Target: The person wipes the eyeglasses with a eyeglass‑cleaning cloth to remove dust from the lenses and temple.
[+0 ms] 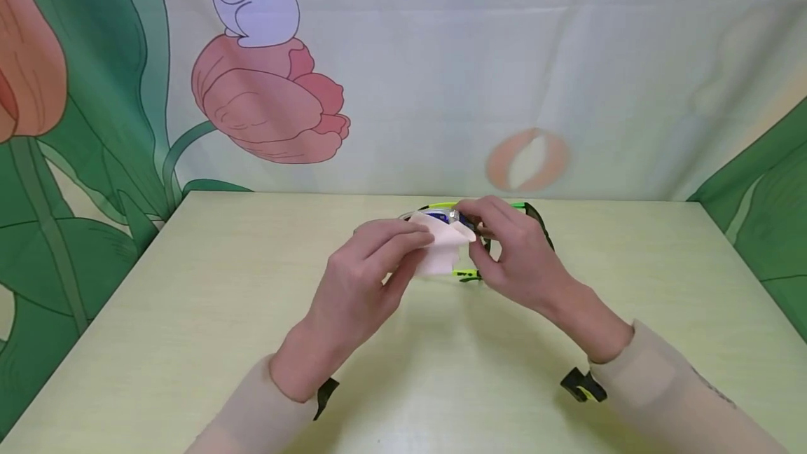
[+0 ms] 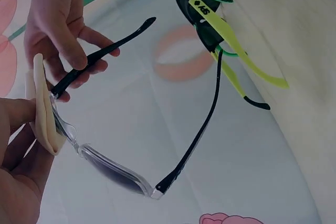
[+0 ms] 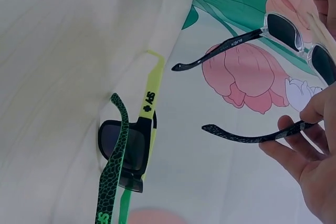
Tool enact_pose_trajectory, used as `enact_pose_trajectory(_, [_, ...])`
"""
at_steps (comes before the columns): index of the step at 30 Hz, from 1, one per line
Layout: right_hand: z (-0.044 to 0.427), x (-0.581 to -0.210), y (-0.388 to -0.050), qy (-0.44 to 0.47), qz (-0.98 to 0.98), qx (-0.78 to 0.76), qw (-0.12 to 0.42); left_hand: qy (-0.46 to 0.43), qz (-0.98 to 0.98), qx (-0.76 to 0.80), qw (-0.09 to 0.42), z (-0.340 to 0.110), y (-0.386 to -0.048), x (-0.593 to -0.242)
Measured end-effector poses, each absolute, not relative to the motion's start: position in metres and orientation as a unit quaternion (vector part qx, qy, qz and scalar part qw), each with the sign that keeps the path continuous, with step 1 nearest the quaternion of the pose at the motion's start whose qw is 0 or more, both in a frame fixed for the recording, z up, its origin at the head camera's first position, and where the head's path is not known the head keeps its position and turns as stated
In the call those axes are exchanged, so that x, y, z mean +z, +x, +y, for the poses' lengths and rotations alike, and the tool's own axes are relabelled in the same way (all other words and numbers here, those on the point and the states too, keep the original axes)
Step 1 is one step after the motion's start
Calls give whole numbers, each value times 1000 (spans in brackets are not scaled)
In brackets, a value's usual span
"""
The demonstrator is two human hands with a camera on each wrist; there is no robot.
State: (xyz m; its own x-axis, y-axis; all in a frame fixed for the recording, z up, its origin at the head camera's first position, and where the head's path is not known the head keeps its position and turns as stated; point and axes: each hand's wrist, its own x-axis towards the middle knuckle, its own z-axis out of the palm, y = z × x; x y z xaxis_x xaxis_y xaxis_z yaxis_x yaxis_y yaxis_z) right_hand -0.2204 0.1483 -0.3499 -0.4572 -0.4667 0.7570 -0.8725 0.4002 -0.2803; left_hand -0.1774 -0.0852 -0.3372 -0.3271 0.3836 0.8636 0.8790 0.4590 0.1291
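A pair of sunglasses (image 2: 115, 174) with a clear frame, dark lenses and black temples is held up between both hands. My left hand (image 1: 356, 279) pinches a pale folded cloth (image 1: 438, 256) over one lens. In the left wrist view the cloth wraps that lens, hiding most of it, while the other lens shows bare. The right hand (image 1: 520, 251) grips the temple on the cloth's side, near its hinge, with thumb and fingers. Both temples are unfolded; the far one sticks out free in the right wrist view.
Behind the hands on the table (image 1: 221, 314) lie more sunglasses: one pair with yellow temples (image 3: 152, 87) and one with green-patterned temples (image 3: 111, 179), overlapping each other. A printed curtain (image 1: 410, 90) with flowers stands along the table's back edge.
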Motion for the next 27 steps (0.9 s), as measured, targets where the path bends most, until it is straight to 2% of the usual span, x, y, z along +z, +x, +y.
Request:
enact_pose_trajectory(15, [143,-347,-211,416,-782,368,284,-439,-739,-165,483,-76,-176,-336])
enact_pose_trajectory(22, [139,-345,-212,409,-771,355,335,-441,-736,-148,492,-76,-178,-341])
enact_pose_trajectory(27, [140,-341,-210,395,-775,361,337,-440,-737,-141,493,-76,-177,-341])
